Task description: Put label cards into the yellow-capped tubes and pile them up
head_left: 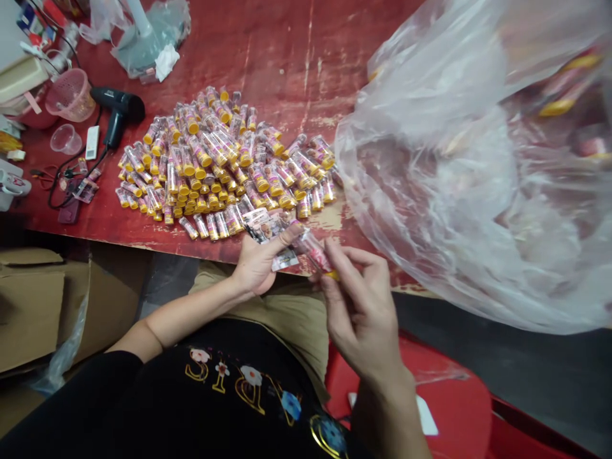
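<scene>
My right hand [361, 306] pinches a small clear tube [314, 250] by its yellow-capped end, with pink showing inside. My left hand [258, 264] is closed on a stack of printed cards [264, 224], its thumb laid over them and reaching the tube's far end. Both hands are at the table's front edge, above the lap. Just beyond the cards lies a big pile of similar yellow-capped tubes [205, 156]. Whether my left fingers also grip the tube is hard to tell.
A large clear plastic bag [430, 191] with some tubes inside covers the right of the red table [282, 51]. On the left are a black hair dryer [117, 111], a pink basket [71, 95] and red-handled scissors [45, 175]. Cardboard boxes [33, 306] stand below left.
</scene>
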The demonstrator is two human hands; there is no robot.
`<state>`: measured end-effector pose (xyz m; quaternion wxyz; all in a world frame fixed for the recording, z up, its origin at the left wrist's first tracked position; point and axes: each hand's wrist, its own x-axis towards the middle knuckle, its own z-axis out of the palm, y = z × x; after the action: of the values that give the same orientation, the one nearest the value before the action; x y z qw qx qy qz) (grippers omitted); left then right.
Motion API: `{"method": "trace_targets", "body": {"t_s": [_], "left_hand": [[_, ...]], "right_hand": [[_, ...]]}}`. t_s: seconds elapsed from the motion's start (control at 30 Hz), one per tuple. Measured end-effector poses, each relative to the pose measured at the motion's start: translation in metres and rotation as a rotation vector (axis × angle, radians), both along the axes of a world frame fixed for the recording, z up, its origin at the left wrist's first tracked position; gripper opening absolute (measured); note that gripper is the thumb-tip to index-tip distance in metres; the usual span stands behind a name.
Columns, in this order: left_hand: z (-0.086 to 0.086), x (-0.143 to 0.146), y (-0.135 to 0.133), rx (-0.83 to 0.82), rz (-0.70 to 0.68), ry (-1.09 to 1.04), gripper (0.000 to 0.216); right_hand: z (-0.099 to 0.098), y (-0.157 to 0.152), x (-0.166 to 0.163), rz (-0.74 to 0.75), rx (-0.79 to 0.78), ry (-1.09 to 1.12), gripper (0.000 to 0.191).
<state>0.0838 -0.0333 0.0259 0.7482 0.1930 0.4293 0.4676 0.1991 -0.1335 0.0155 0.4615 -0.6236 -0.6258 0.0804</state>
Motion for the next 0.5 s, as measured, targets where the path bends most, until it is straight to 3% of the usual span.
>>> {"method": "trace_targets", "body": {"t_s": [0.17,0.3,0.43,0.5], "left_hand": [[-0.002,-0.002,0.0,0.006,-0.033,0.001,0.061],[-0.004,-0.002,-0.004,-0.033,-0.043,0.019,0.063],[-0.004,-0.003,-0.007,-0.039,-0.103,-0.01,0.061],[-0.003,-0.003,-0.009,-0.038,-0.138,-0.027,0.06]], "right_hand": [[0.002,-0.005,-0.002,-0.096,0.126,0.116,0.065],[-0.008,-0.006,-0.015,-0.157,0.213,0.13,0.063],[-0.024,-0.005,-0.028,-0.17,0.105,0.667,0.039],[-0.029,-0.005,-0.031,-0.2,0.105,0.801,0.033]]}}
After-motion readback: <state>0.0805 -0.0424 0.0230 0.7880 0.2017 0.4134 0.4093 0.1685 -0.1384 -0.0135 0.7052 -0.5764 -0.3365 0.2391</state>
